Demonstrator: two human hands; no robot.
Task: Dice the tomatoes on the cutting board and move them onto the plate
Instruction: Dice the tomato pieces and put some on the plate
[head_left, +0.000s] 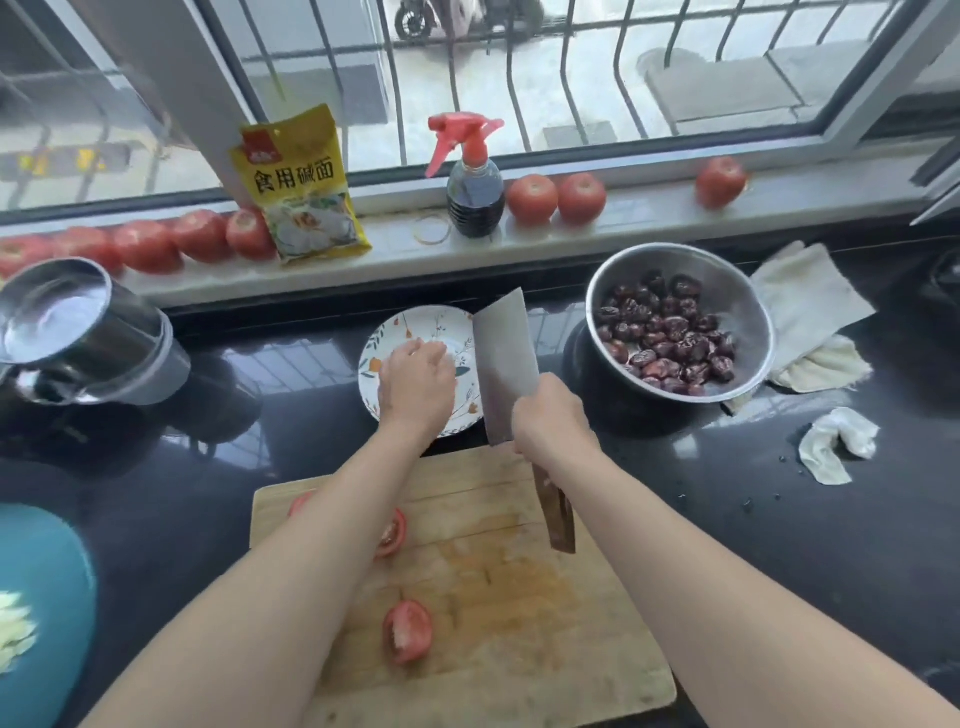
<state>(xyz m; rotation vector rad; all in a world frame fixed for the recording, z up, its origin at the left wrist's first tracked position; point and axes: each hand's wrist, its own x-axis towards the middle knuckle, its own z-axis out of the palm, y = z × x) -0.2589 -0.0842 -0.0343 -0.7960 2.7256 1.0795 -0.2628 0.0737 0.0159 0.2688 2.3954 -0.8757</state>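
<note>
A wooden cutting board (519, 597) lies near me on the dark counter. On it are a tomato wedge (408, 631) and a tomato piece (393, 532) partly hidden by my left forearm. Just beyond the board sits a white flowered plate (415, 325). My left hand (415, 384) is over the plate, fingers curled downward; whatever is under it is hidden. My right hand (550, 415) grips the cleaver (504, 364), whose blade stands over the plate's right edge, handle pointing back toward me.
A steel bowl of dark dates (680, 322) stands right of the plate, cloths (810, 317) beyond it. A steel pot (78, 332) is at left, a teal dish (47, 597) near left. Whole tomatoes (556, 197), a spray bottle (475, 182) and a yellow packet (301, 187) line the sill.
</note>
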